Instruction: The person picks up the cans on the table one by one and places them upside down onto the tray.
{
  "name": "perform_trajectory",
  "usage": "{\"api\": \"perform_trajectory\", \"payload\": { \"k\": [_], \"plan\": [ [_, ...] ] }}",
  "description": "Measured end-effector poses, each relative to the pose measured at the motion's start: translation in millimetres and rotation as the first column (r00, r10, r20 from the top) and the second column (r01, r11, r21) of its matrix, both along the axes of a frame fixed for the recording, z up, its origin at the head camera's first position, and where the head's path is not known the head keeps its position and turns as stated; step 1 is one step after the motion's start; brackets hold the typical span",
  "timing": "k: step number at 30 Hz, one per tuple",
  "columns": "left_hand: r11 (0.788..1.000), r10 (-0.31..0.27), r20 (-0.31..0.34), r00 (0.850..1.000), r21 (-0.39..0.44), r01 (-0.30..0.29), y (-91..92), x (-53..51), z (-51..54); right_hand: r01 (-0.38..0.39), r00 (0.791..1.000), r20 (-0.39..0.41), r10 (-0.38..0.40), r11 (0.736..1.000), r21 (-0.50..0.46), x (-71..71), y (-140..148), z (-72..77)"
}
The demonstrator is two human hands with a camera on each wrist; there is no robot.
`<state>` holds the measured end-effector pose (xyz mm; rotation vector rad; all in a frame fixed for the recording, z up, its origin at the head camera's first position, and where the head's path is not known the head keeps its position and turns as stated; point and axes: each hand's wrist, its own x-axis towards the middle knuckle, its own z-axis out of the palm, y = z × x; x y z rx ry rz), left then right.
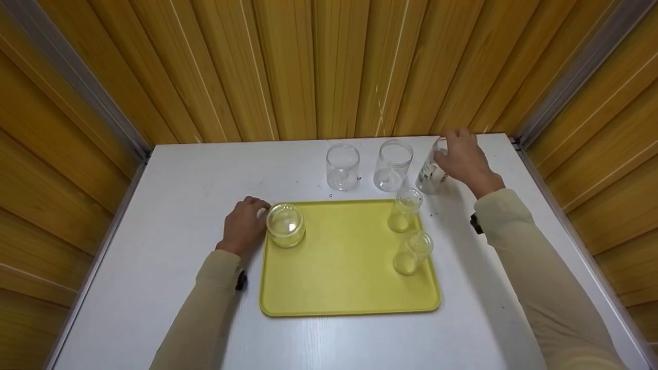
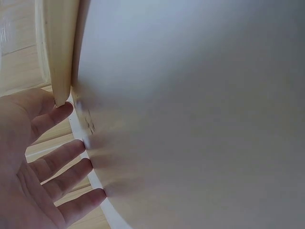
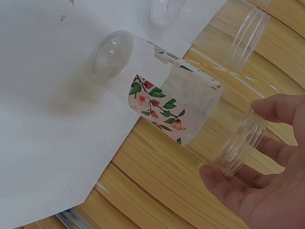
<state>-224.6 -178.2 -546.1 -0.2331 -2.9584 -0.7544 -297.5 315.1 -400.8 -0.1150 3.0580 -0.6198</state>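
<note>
My right hand [image 1: 465,160] grips the screw-thread neck of a clear plastic jar with a floral label [image 3: 159,107], fingers and thumb around the rim. The jar stands at the back right of the table, beyond the tray. At the far left corner of a yellow tray [image 1: 339,267], my left hand [image 1: 241,226] pinches the rim between thumb and index finger. In the left wrist view its other fingertips [image 2: 97,195] touch the white tabletop. Just beside this hand, a short, wide clear jar [image 1: 286,231] sits on the tray.
Two clear jars, one [image 1: 343,167] left and another [image 1: 393,167] beside the labelled one, stand behind the tray. Two narrower clear jars, a far one [image 1: 405,210] and a near one [image 1: 413,253], stand along the tray's right side. Wood-patterned panels [image 1: 334,67] rise behind the white table [image 1: 205,174].
</note>
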Motion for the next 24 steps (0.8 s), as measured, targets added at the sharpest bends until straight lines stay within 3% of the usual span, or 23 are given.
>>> {"api": "perform_trajectory", "payload": {
  "k": [9, 24],
  "plan": [
    [1.000, 0.004, 0.005, 1.000, -0.019, -0.003, 0.5, 0.6, -2.6, -0.025, 0.999, -0.032, 0.024, 0.999, -0.039, 3.1, 2.6, -0.6],
    [1.000, 0.006, 0.019, 1.000, -0.006, -0.006, 0.1, -2.2, -3.1, 0.002, 0.998, -0.055, -0.006, 0.998, -0.067, 11.3, 1.8, 2.7]
  ]
}}
